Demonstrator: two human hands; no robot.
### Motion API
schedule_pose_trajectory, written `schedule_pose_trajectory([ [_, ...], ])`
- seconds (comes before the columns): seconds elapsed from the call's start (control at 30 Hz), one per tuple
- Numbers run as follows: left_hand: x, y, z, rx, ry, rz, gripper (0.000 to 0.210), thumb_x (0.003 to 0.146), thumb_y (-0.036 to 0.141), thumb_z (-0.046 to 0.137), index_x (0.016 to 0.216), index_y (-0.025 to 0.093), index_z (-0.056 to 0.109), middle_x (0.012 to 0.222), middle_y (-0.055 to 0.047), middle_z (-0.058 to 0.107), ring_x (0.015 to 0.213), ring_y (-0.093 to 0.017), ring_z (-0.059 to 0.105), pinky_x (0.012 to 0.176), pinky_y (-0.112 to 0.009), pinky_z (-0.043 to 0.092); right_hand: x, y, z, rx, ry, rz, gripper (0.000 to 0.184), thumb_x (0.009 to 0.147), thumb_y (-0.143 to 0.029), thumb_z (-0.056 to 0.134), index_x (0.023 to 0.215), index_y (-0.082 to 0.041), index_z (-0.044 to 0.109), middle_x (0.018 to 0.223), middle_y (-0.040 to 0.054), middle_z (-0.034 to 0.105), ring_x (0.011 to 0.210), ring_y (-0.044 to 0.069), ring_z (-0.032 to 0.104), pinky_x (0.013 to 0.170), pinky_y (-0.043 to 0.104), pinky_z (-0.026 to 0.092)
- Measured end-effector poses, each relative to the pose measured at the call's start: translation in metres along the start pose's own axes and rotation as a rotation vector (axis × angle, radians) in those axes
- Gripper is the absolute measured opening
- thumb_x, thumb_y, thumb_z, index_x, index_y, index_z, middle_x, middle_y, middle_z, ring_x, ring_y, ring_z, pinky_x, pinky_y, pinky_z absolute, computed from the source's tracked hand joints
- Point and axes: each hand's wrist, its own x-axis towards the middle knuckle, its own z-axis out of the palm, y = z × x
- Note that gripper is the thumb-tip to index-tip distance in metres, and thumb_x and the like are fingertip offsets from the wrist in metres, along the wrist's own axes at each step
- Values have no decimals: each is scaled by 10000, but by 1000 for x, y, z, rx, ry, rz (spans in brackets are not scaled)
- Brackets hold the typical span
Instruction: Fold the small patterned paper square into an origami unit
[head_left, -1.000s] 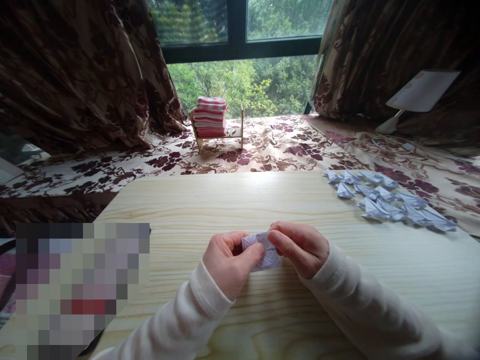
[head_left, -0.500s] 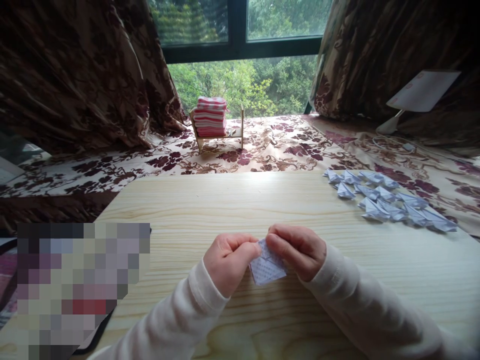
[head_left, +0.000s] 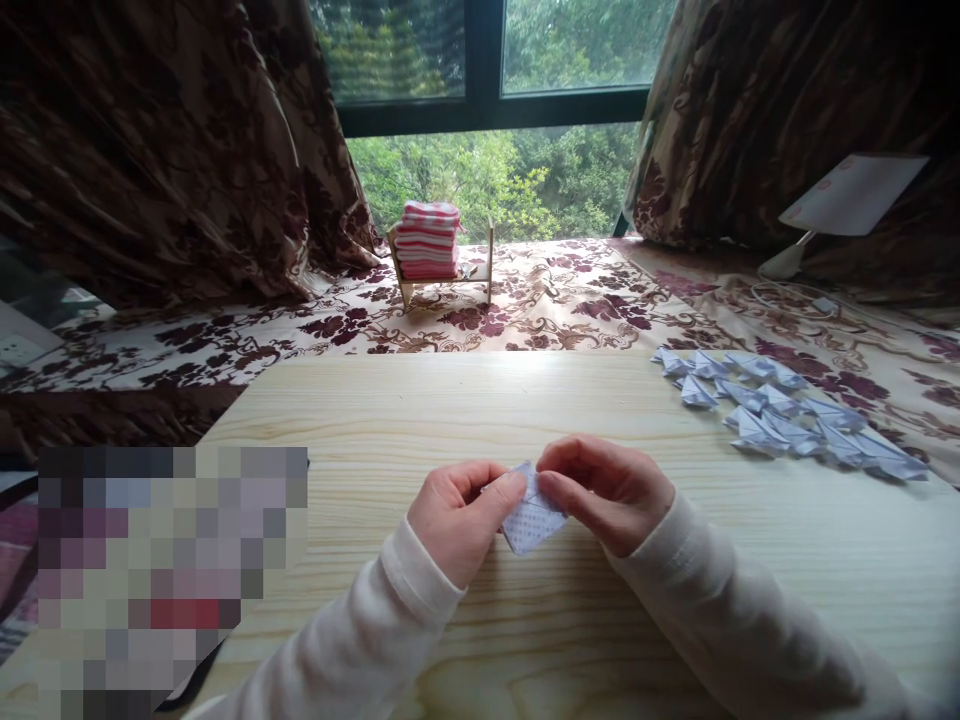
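Note:
A small folded piece of printed paper (head_left: pixel 534 525) is held above the middle of the wooden table (head_left: pixel 360 430). My left hand (head_left: pixel 461 515) pinches its left side, thumb on top. On the paper's upper right side, my right hand (head_left: pixel 611 490) is closed with thumb and forefinger at the edge. The lower corner of the paper points toward me, and fine print shows on its face. My fingers hide its upper part and its back. At the table's right far corner lie several folded white paper pieces (head_left: pixel 757 430) in loose rows.
A pixelated patch (head_left: pixel 172 570) covers something dark-edged at the table's left. Beyond the table, a floral cloth (head_left: pixel 547 300) bears a small wooden rack (head_left: pixel 490 270) with folded pink-and-white striped cloths (head_left: pixel 427 242). A white lamp (head_left: pixel 851 195) stands at right, its cord on the cloth.
The folded paper has turned slightly and risen a little between my hands. My right fingers have loosened and lifted somewhat. The whole view has shifted slightly.

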Motion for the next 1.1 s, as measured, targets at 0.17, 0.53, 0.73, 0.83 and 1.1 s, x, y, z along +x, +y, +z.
schedule_pose_trajectory([
  [0.17,-4,2,3,-11,-8,-27,217,640,321,669,711,116,662,535,18,566,515,-86,472,508,-201,369,-1,5,3,61,88,-32,148,757,-310,656,768,-175,596,630,-9,582,546,89,501,502,218,426],
  [0.53,3,-1,-1,60,94,-29,159,583,257,644,639,109,633,517,16,550,500,-85,477,494,-201,361,-3,5,3,-155,42,-130,131,763,-272,616,852,-176,606,593,-17,573,525,94,503,488,225,444],
  [0.73,2,-4,-1,148,68,-22,143,571,248,644,610,111,629,458,42,496,447,-71,420,436,-193,302,-2,0,3,-233,-14,-133,95,742,-244,609,685,-174,580,533,-27,543,462,74,438,438,216,389],
  [0.83,1,1,1,-9,65,-35,146,538,223,674,636,119,645,521,21,585,504,-92,507,510,-204,398,-2,0,3,-220,3,-130,114,758,-256,593,683,-175,566,536,-24,542,479,82,450,454,222,394],
  [1.1,2,3,-2,61,61,-21,118,596,222,625,606,116,675,518,5,612,507,-99,508,526,-218,396,0,1,-2,-349,-15,-259,40,767,-179,572,728,-176,561,551,-30,527,486,78,444,459,210,401],
])
